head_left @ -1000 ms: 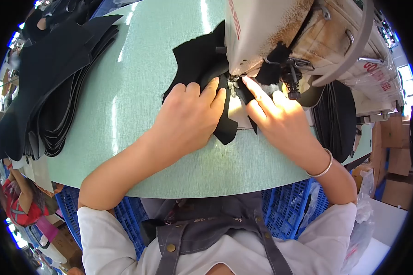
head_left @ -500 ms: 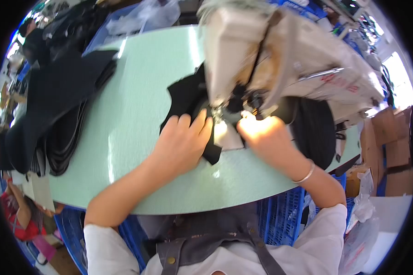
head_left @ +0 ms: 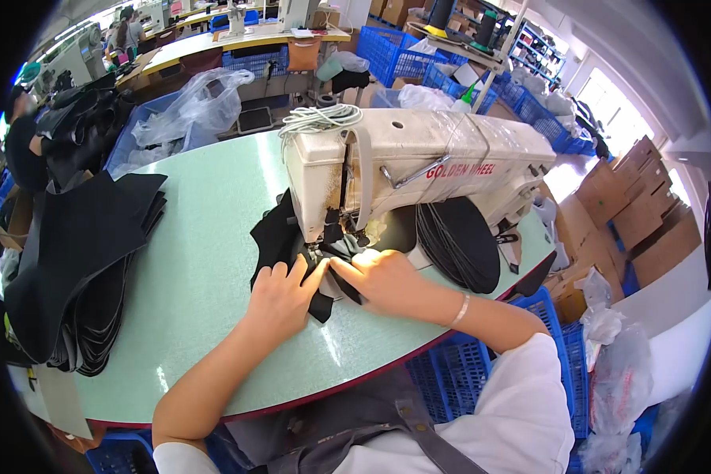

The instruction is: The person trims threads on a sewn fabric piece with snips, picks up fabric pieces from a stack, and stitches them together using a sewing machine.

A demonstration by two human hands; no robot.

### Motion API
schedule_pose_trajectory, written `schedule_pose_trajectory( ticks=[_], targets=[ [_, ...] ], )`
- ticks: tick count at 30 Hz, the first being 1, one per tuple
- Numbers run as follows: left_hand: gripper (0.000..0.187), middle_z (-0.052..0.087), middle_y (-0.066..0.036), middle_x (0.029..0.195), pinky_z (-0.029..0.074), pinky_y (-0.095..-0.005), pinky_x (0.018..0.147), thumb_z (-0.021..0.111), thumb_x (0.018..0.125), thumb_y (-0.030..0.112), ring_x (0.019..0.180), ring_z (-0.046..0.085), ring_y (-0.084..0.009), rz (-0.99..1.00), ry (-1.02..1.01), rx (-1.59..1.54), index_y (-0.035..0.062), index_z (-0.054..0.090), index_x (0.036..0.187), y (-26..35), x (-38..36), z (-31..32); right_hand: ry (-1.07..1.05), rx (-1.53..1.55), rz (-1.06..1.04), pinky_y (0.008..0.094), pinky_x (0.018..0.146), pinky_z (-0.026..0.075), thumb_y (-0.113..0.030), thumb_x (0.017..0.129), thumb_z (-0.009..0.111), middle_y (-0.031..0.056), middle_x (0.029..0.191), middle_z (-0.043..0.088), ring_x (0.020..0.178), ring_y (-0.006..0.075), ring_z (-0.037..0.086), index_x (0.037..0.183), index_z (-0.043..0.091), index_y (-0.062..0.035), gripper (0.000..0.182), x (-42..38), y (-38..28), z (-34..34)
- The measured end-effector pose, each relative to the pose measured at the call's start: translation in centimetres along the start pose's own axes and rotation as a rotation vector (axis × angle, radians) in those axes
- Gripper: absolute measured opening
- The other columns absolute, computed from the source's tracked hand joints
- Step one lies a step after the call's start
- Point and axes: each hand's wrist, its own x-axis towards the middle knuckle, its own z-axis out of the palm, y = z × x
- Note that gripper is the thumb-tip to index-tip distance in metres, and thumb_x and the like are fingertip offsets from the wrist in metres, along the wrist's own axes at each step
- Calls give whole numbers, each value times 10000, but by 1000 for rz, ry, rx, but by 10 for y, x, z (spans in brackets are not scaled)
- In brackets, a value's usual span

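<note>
A black fabric piece (head_left: 272, 238) lies under the needle area of a white sewing machine (head_left: 403, 158). My left hand (head_left: 280, 296) presses down on it at the left of the presser foot, with its fingers spread over the cloth. At the right of the foot, my right hand (head_left: 387, 284) has its fingers closed on a fold of the same fabric. The tips of both hands come close together in front of the needle, under the machine's lamp. The fingertips' exact grip is partly hidden.
Black cut pieces (head_left: 87, 261) are piled on the left of the green table (head_left: 205, 205). Rounded black pieces (head_left: 458, 245) stand stacked under the machine arm. Blue crates (head_left: 450, 367) sit below the table, with cardboard (head_left: 616, 189) at the right. A person's dark sleeve (head_left: 24, 150) shows far left.
The view has tilted up and shifted, showing more of the room. My right hand has moved in from the lamp area towards my left hand and now grips the fabric beside the foot.
</note>
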Motion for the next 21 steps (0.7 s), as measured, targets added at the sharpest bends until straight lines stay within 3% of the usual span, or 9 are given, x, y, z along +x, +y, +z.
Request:
schedule_pose_trajectory(
  ticks=[3,5,6,7,8,10,12,14,21],
  targets=[
    [535,607,-100,1093,395,-340,627,644,681,108,741,533,-206,13,68,-40,111,641,1216,-1,0,5,74,176,-232,324,644,506,-268,786,687,59,1029,683,743,207,615,1127,621,-67,402,-4,0,-67],
    [610,583,-101,1115,400,-352,640,683,622,104,769,538,-226,-15,44,-64,124,619,1228,0,-1,9,324,-103,-254,316,708,528,-244,773,707,61,1018,679,838,193,630,1105,646,-61,383,-8,15,-109],
    [690,560,-102,1137,406,-364,653,723,562,99,797,544,-245,-27,5,-74,136,596,1239,0,-2,10,239,-327,-53,344,799,530,-160,782,690,87,1085,676,957,221,646,1121,658,-63,353,-11,29,-126],
    [684,554,-104,1138,418,-374,668,729,551,102,809,553,-253,-34,7,-78,139,601,1222,0,-3,11,482,-316,-31,357,797,540,-56,776,655,95,1113,675,1026,273,645,1177,648,-81,402,3,49,-146],
    [684,554,-104,1138,418,-374,668,729,551,102,809,553,-253,-36,10,-73,139,601,1222,0,-2,10,480,19,240,385,833,538,1,759,640,97,1139,668,1103,311,621,1199,639,-93,450,17,49,-170],
    [695,554,-106,1156,432,-379,691,740,562,115,835,563,-257,-44,-50,-74,150,596,1241,0,-2,7,407,22,262,351,761,528,-17,763,679,68,1022,676,947,256,650,1178,626,-90,425,20,84,-184],
    [706,555,-107,1166,438,-376,696,745,569,121,847,567,-258,-35,-49,-59,157,590,1257,-1,7,4,89,278,300,296,604,457,-64,797,706,41,774,623,672,148,568,1045,647,-58,254,15,116,-184],
    [725,557,-106,1191,445,-374,690,751,596,137,865,571,-258,-49,-78,-66,169,575,1298,1,-2,2,82,318,304,265,511,345,-91,828,712,14,601,504,539,81,396,899,647,-43,108,9,122,-182],
    [663,562,-84,1141,420,-341,641,716,626,98,774,548,-228,-43,-9,-66,153,592,1276,0,-2,7,474,94,290,241,547,380,-54,860,674,9,663,585,573,91,477,882,667,-43,26,-2,120,-170]
  ],
)
